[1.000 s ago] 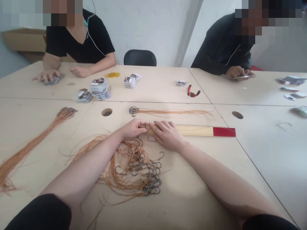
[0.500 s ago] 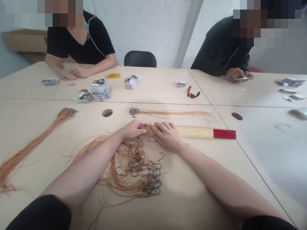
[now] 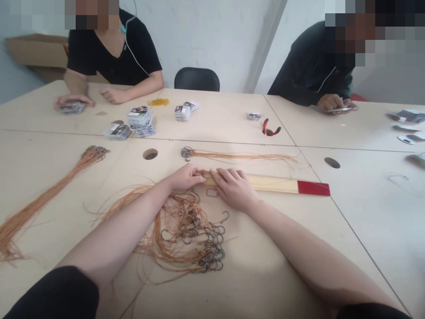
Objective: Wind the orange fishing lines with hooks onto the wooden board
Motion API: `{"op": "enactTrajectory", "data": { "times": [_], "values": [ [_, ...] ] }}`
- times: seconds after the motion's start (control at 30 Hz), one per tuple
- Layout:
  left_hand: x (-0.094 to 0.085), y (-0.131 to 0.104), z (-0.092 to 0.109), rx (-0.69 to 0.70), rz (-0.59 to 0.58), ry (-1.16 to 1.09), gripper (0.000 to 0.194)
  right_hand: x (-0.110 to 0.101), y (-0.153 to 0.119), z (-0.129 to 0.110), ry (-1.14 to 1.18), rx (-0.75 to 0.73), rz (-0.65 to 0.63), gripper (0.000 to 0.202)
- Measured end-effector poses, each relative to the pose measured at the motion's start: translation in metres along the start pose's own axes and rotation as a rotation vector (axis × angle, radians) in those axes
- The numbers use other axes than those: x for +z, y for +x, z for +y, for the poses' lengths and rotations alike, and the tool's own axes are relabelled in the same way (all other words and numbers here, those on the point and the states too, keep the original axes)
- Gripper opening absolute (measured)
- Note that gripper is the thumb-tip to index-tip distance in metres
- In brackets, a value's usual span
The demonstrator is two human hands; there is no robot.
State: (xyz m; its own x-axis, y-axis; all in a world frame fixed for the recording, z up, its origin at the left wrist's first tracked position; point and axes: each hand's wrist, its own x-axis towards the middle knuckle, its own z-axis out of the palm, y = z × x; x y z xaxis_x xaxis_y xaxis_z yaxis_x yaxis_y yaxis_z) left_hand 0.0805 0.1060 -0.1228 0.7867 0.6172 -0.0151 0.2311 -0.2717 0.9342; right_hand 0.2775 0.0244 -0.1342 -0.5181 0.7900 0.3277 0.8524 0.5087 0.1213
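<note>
A long pale wooden strip [image 3: 275, 184] with a red right end lies across the table. At its left end my left hand [image 3: 188, 178] pinches a hook [image 3: 206, 175] between thumb and fingers. My right hand [image 3: 234, 187] lies on the strip just right of the hook, its fingers spread a little and pointing left. Below my hands is a tangled pile of dark hooks [image 3: 209, 252] with orange lines, partly under my left forearm. Beyond the strip a neat bundle of hooks on orange lines [image 3: 232, 155] lies sideways.
Another orange bundle [image 3: 56, 190] lies at left. Farther back are stacked small boxes [image 3: 139, 116], yellow bands [image 3: 158, 102] and red-handled pliers [image 3: 270, 129] at a table hole. Two people sit opposite; one touches a box [image 3: 71, 107], the other holds a flat object [image 3: 340, 109].
The person at the far left has moved a hand onto a small box. The view has shifted slightly. My hands stay in nearly the same place on the strip.
</note>
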Motion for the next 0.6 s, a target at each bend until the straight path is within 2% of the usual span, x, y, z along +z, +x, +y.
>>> {"op": "enactTrajectory", "data": {
  "times": [0.1, 0.4, 0.6],
  "values": [
    [0.0000, 0.0004, -0.0007, 0.004, -0.047, -0.046, 0.020, 0.0009, -0.0002, -0.0001, 0.000, 0.011, -0.001, 0.048],
    [-0.0004, -0.0002, -0.0044, -0.037, -0.050, -0.045, 0.027, 0.0028, -0.0005, 0.0004, 0.005, 0.017, 0.001, 0.049],
    [0.0004, -0.0006, -0.0017, -0.032, -0.060, -0.092, 0.023, 0.0021, -0.0013, 0.0010, 0.010, 0.008, -0.003, 0.048]
  ]
}}
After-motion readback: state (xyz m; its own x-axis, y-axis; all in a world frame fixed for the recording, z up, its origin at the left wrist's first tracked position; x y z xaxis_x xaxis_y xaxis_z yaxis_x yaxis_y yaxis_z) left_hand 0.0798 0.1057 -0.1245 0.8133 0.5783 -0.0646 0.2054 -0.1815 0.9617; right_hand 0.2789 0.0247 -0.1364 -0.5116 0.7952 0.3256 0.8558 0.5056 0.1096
